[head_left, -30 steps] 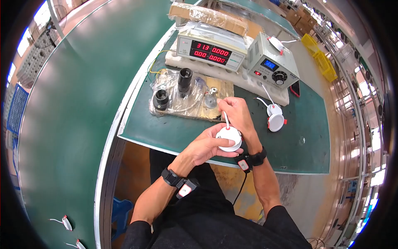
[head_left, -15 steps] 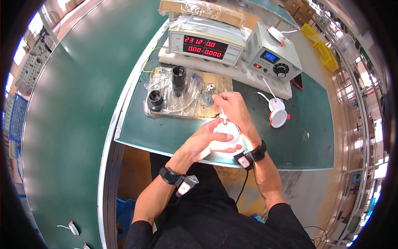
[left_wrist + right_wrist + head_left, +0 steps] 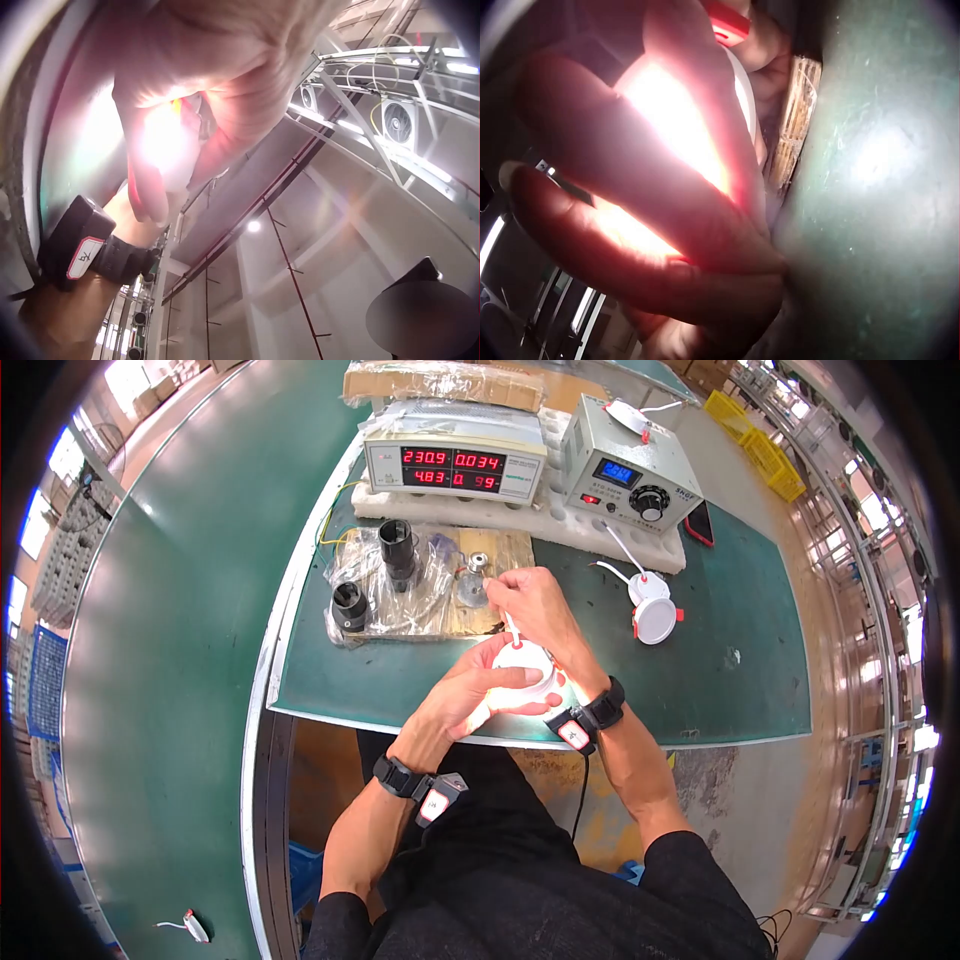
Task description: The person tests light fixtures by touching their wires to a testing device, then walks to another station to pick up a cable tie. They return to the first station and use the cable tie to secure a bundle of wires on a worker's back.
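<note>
In the head view my left hand (image 3: 462, 698) holds a round white downlight (image 3: 520, 658), thumb across its back and fingers underneath. The lamp is lit; its glow (image 3: 165, 142) washes out part of the left wrist view and shows between the fingers in the right wrist view. A red clip (image 3: 730, 28) shows at its edge there. My right hand (image 3: 542, 612) pinches the downlight's white cable (image 3: 514, 628) close to a small metal terminal (image 3: 478, 563) and a clear disc (image 3: 473, 590) on a wooden board (image 3: 517, 550). The cable's tip is hidden by the fingers.
Two black lamp sockets (image 3: 397, 550) stand on the plastic-wrapped board. Behind are a power meter (image 3: 380, 468) with red digits and a grey dial unit (image 3: 625, 505) on white foam (image 3: 665, 550). Downlights (image 3: 655, 620) and a phone (image 3: 700, 525) lie to the right.
The downlight has gone from dark to lit. The meter's top-left reading rose from 31.3 to about 231, and its other readings now show values above zero. Both hands keep their hold.
</note>
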The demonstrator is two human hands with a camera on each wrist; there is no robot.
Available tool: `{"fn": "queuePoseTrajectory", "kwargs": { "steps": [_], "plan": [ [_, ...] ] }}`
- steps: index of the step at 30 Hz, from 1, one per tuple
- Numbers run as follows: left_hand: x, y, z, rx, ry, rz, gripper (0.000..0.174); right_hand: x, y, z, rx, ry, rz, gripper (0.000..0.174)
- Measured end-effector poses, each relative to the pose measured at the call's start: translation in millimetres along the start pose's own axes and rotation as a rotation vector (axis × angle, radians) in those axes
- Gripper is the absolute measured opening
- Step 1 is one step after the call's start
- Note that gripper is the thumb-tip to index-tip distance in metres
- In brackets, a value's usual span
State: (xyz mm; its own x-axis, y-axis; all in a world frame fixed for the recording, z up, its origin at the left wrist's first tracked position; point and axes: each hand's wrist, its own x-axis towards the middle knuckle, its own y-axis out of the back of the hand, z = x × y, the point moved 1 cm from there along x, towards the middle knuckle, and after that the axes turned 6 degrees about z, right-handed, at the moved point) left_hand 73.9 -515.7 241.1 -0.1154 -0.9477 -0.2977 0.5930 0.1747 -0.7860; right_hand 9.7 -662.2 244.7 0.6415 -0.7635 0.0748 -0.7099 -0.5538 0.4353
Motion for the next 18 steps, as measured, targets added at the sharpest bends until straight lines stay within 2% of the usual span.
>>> {"fn": "queuePoseTrajectory", "kwargs": {
  "steps": [10,13,18],
  "plan": [
    [1.9,-2.3,-4.7,0.019,-0.058,0.022,0.046,0.6,-0.9,1.3,-0.012,-0.013,0.009,0.036],
    [-6.0,-11.5,7.8,0.101,0.066,0.091,0.047,0.3,-2.1,1.6,-0.022,0.001,0.029,0.036],
    [-1.0,-3.6,4.2,0.174,0.024,0.075,0.048,-0.2,-2.7,2.0,-0.015,-0.005,0.038,0.035]
  ]
}}
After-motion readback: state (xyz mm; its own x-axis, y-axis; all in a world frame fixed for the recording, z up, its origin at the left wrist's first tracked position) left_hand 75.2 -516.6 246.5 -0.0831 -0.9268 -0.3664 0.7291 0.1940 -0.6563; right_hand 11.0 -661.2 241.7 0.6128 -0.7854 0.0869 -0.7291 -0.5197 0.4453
